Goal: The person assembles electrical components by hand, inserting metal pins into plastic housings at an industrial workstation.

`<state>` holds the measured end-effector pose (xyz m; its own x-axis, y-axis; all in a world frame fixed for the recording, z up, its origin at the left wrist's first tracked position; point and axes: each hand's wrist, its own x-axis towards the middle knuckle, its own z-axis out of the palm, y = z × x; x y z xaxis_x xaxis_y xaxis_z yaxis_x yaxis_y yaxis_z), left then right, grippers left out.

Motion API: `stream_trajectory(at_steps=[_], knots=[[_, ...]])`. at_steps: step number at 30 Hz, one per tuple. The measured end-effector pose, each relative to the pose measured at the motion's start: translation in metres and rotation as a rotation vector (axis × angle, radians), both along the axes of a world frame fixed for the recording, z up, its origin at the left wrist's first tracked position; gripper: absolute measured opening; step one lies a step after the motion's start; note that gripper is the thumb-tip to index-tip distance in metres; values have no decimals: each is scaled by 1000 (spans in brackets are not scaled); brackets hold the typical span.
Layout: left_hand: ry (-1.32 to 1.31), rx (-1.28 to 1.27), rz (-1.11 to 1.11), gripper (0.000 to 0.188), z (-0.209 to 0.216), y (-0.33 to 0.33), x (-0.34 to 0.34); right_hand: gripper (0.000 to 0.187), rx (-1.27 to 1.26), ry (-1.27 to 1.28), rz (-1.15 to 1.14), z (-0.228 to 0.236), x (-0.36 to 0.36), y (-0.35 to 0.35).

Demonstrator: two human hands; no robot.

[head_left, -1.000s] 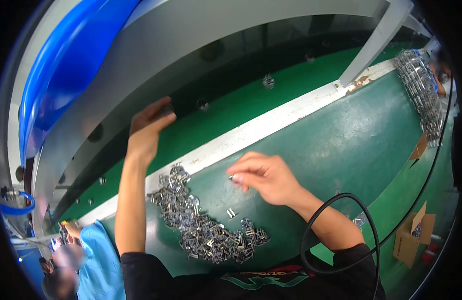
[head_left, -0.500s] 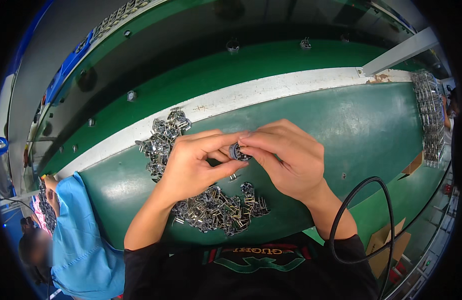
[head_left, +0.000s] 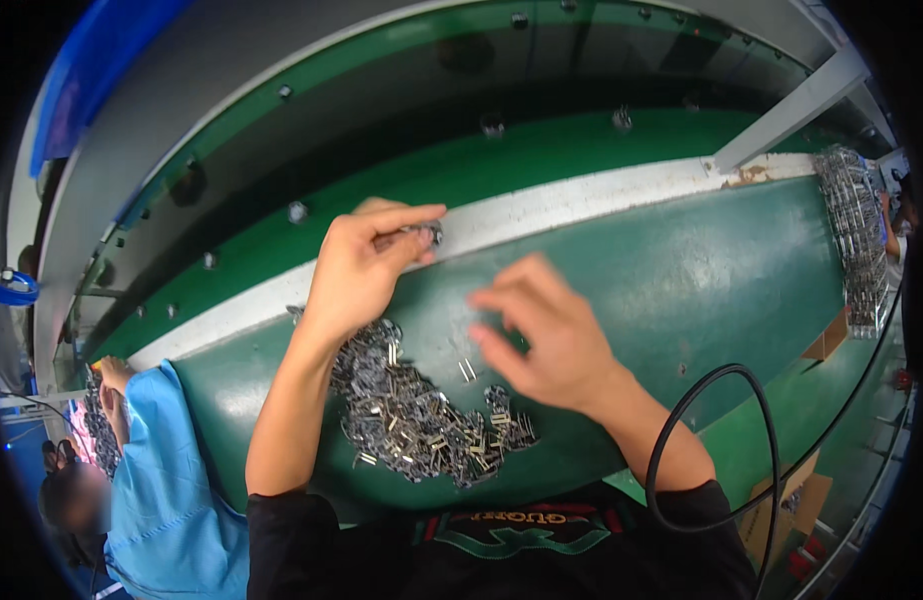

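A small round grey-black part (head_left: 436, 234) is pinched between the thumb and fingers of my left hand (head_left: 361, 260), over the white rail at the far side of the table. My fingers cover most of it. My right hand (head_left: 543, 335) is blurred by motion above the green table, thumb and forefinger apart, with nothing visible between them. Close by its thumb lies a pair of bright metal prongs (head_left: 467, 370). Between my forearms spreads a heap of small dark parts with shiny metal prongs (head_left: 411, 410), its left side partly behind my left forearm.
Past the white rail (head_left: 541, 193), a green belt (head_left: 401, 195) carries several spaced small parts. Stacked metal-pronged parts (head_left: 849, 240) stand at the far right. A black cable loop (head_left: 716, 375) hangs beside my right forearm. Cardboard boxes (head_left: 781, 515) sit lower right; a blue-clothed co-worker (head_left: 171, 480) is at left.
My hands have parted. The left has carried the round part away and leftward to the rail; the right has let go and come back nearer the heap. The view has shifted slightly.
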<state>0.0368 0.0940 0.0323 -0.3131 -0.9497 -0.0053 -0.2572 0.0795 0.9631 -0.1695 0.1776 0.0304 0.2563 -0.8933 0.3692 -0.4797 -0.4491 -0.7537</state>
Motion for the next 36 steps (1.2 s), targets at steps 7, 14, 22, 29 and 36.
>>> stream_trajectory(at_steps=[7, 14, 22, 29, 36], knots=[[-603, -297, 205, 24, -30, -104, 6, 18, 199, 418, 236, -24, 19, 29], [-647, -308, 314, 41, -19, -107, 21, 15, 182, 285, 260, -23, 4, 22], [-768, -287, 237, 40, -32, -61, 94, 12, 91, -74, 8, -9, -15, -7], [-260, -211, 306, 30, -7, -26, 50, 14, 33, -269, -62, -2, -14, -17], [119, -208, 182, 42, 15, 34, -2, 14, 4, -356, -99, 24, 14, -24]])
